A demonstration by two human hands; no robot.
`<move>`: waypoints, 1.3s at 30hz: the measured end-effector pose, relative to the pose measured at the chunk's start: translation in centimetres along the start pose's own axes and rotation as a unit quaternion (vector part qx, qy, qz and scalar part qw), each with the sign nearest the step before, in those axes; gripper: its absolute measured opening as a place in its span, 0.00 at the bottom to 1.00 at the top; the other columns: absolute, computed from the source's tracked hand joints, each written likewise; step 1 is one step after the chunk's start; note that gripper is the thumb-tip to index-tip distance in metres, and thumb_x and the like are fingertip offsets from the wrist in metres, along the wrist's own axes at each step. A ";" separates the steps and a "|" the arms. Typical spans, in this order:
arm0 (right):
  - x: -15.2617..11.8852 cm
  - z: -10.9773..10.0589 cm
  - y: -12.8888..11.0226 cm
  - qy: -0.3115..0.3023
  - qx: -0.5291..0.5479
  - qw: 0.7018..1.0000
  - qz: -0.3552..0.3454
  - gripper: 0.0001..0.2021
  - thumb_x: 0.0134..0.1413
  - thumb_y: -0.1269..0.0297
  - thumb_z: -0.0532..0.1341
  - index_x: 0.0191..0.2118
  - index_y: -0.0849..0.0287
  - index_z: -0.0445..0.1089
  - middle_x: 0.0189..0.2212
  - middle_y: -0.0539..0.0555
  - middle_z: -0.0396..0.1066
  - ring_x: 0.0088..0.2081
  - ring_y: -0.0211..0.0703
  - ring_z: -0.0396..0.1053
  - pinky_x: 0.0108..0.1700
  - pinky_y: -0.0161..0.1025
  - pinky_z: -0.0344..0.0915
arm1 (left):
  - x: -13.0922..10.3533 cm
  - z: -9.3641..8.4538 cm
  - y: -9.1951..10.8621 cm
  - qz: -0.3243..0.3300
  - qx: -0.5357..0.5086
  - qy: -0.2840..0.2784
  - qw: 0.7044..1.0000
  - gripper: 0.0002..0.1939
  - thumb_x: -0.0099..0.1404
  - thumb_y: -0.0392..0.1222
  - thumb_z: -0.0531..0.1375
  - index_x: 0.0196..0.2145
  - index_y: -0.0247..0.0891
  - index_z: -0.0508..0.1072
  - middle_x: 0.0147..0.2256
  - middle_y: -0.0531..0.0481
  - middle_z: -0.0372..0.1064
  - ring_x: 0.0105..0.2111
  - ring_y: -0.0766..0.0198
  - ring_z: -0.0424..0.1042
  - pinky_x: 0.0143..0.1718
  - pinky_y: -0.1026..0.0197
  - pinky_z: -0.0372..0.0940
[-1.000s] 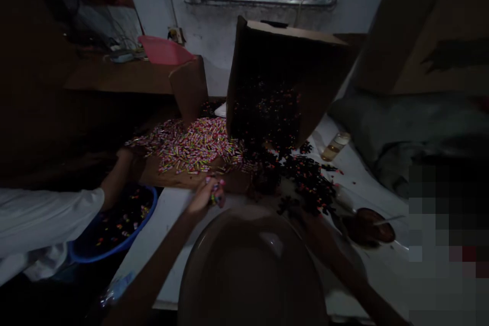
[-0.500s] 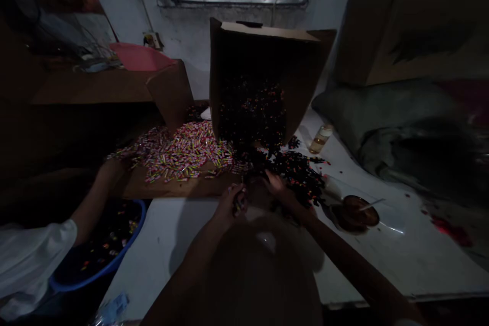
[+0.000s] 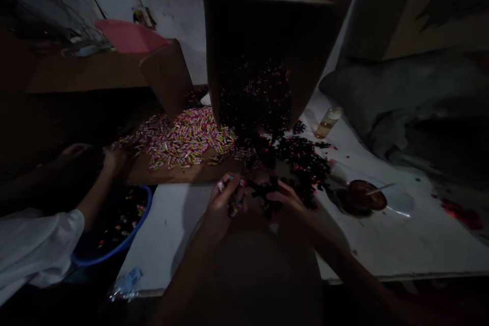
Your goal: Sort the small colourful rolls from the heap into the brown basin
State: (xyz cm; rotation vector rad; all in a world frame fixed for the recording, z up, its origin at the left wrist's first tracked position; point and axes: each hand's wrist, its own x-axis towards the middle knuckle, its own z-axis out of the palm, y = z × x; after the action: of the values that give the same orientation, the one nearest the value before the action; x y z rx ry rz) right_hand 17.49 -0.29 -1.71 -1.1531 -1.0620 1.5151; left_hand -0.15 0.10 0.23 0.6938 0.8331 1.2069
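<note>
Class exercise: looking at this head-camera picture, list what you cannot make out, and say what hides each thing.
- Inside of the cardboard box: head view, lost in shadow.
- What the left hand holds besides the few small coloured pieces showing at its fingertips: curled fingers, darkness.
- Under the right hand: the hand covers it.
- Blue basin contents: too dark, co-worker's arm across.

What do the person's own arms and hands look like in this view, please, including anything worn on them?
Both forearms come up from the bottom edge, bare as far as they show: no sleeve, glove, watch or bracelet is visible on the left hand or the right hand. The light is dim, so small things like rings cannot be ruled out. The white sleeve at the left belongs to another person.
</note>
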 end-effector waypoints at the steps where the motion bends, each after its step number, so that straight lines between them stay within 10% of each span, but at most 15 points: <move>1: -0.9 0.4 -0.6 -0.007 -0.001 1.000 0.021 0.17 0.45 0.52 0.71 0.42 0.52 0.76 0.30 0.49 0.74 0.30 0.43 0.70 0.29 0.37 0.64 | -0.6 0.1 0.0 0.013 0.016 0.004 1.000 0.20 0.58 0.55 0.70 0.31 0.40 0.66 0.19 0.62 0.59 0.15 0.72 0.63 0.13 0.69 0.51; 39: -6.8 2.3 -2.0 -0.015 0.145 0.982 0.120 0.17 0.49 0.48 0.71 0.29 0.52 0.67 0.19 0.44 0.63 0.16 0.33 0.58 0.18 0.34 0.57 | -5.5 0.0 0.0 0.066 0.197 0.028 0.978 0.11 0.66 0.52 0.65 0.36 0.43 0.74 0.24 0.55 0.67 0.24 0.67 0.67 0.26 0.67 0.62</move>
State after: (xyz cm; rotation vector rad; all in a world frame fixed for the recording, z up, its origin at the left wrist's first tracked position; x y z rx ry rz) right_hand 16.47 -6.72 1.88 -1.0823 -0.7084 1.8124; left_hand -0.93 -5.21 1.24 1.0537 1.1017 1.1954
